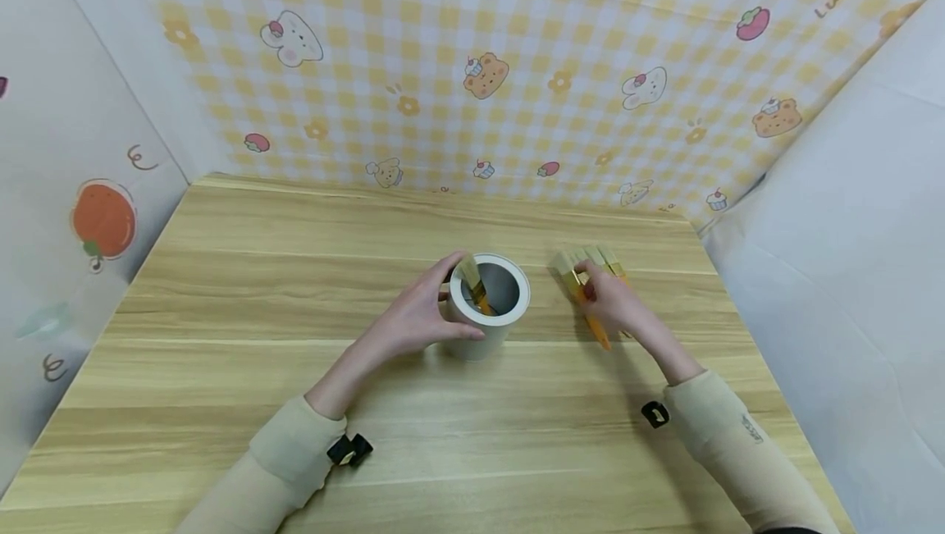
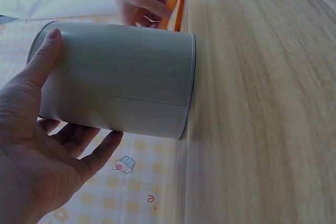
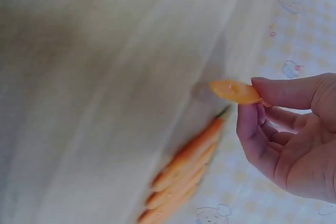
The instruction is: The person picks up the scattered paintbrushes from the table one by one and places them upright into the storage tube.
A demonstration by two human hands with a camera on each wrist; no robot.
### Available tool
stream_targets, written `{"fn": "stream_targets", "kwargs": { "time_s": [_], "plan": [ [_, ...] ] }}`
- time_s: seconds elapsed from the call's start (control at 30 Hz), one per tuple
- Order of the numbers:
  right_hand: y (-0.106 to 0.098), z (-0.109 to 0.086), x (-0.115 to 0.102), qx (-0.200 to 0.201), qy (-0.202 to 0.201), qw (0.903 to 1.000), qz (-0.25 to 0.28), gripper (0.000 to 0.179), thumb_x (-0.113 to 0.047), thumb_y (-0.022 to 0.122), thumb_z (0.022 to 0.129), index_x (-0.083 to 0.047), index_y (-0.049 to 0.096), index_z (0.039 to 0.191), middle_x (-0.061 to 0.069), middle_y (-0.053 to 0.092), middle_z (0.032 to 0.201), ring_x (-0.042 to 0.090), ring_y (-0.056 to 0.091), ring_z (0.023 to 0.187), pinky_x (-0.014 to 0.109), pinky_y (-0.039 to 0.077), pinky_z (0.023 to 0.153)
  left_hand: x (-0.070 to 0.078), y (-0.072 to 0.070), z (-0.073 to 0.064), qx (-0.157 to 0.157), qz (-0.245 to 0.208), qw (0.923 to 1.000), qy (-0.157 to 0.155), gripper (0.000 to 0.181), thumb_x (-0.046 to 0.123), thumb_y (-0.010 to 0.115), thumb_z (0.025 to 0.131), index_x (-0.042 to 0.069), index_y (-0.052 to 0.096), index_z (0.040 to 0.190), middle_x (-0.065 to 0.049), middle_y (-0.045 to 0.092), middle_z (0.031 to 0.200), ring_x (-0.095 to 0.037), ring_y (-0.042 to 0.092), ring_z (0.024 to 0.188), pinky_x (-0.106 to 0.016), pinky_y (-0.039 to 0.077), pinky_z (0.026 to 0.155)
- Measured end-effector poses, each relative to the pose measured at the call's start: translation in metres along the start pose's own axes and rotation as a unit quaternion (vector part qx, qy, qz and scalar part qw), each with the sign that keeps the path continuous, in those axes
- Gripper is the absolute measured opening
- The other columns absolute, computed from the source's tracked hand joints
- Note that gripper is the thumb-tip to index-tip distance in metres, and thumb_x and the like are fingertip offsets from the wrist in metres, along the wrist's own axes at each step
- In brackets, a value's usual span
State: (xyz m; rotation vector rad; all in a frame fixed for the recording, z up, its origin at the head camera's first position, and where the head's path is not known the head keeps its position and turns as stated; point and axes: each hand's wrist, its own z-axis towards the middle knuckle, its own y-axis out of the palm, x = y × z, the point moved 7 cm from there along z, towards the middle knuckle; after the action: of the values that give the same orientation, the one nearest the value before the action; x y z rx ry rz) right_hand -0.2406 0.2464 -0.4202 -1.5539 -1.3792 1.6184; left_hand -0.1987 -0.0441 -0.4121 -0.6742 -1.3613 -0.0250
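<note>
My left hand grips the side of a pale grey-green canister, which stands upright with its white rim on top. In the left wrist view, the thumb lies along one side of the canister and the fingers reach round the other. One paintbrush leans inside it, bristles up past the rim. To the right, my right hand pinches another flat paintbrush by its orange handle. In the right wrist view, thumb and fingers close on this handle. Several more paintbrushes lie together beneath the hand, partly hidden by it.
The wood-grain table carries all of these things. Behind it hangs a yellow checked cloth with cartoon prints. White sheets stand at the left and right sides.
</note>
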Motion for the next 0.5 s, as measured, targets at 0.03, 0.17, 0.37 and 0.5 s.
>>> {"fn": "stream_targets", "kwargs": {
  "time_s": [0.03, 0.17, 0.37, 0.5],
  "plan": [
    [-0.003, 0.000, -0.001, 0.004, 0.003, 0.9999, 0.015, 0.054, 0.006, 0.065, 0.090, 0.009, 0.044, 0.139, 0.023, 0.068, 0.098, 0.029, 0.064, 0.084, 0.041, 0.056, 0.074, 0.000, 0.000, 0.000, 0.000, 0.000, 1.0000, -0.001, 0.112, 0.031, 0.096, 0.071, 0.021, 0.029, 0.161, -0.010, 0.045, 0.157, -0.041, 0.058, 0.135, -0.054, 0.050, 0.114],
    [-0.018, 0.000, -0.009, 0.033, 0.012, 0.9970, 0.069, 0.052, 0.003, 0.065, 0.093, 0.006, 0.039, 0.138, 0.024, 0.062, 0.101, 0.029, 0.061, 0.085, 0.035, 0.053, 0.070, -0.002, -0.001, 0.000, 0.001, 0.001, 1.0000, 0.000, 0.113, 0.030, 0.096, 0.071, 0.022, 0.028, 0.161, -0.009, 0.044, 0.158, -0.041, 0.059, 0.134, -0.053, 0.051, 0.113],
    [-0.041, 0.001, -0.023, 0.083, 0.016, 0.9826, 0.165, 0.051, 0.001, 0.060, 0.097, 0.004, 0.033, 0.141, 0.021, 0.053, 0.107, 0.029, 0.061, 0.088, 0.026, 0.060, 0.066, -0.002, -0.001, 0.001, 0.002, 0.003, 0.9999, 0.010, 0.112, 0.029, 0.096, 0.071, 0.022, 0.029, 0.161, -0.008, 0.046, 0.156, -0.038, 0.060, 0.134, -0.051, 0.052, 0.113],
    [-0.061, 0.001, -0.041, 0.132, -0.012, 0.9695, 0.206, 0.050, 0.000, 0.060, 0.099, 0.004, 0.032, 0.140, 0.019, 0.051, 0.105, 0.024, 0.059, 0.087, 0.019, 0.061, 0.064, -0.002, 0.000, 0.002, -0.001, 0.000, 0.9999, 0.011, 0.112, 0.029, 0.096, 0.072, 0.021, 0.029, 0.161, -0.008, 0.046, 0.156, -0.039, 0.059, 0.134, -0.051, 0.053, 0.112]
  ]
}}
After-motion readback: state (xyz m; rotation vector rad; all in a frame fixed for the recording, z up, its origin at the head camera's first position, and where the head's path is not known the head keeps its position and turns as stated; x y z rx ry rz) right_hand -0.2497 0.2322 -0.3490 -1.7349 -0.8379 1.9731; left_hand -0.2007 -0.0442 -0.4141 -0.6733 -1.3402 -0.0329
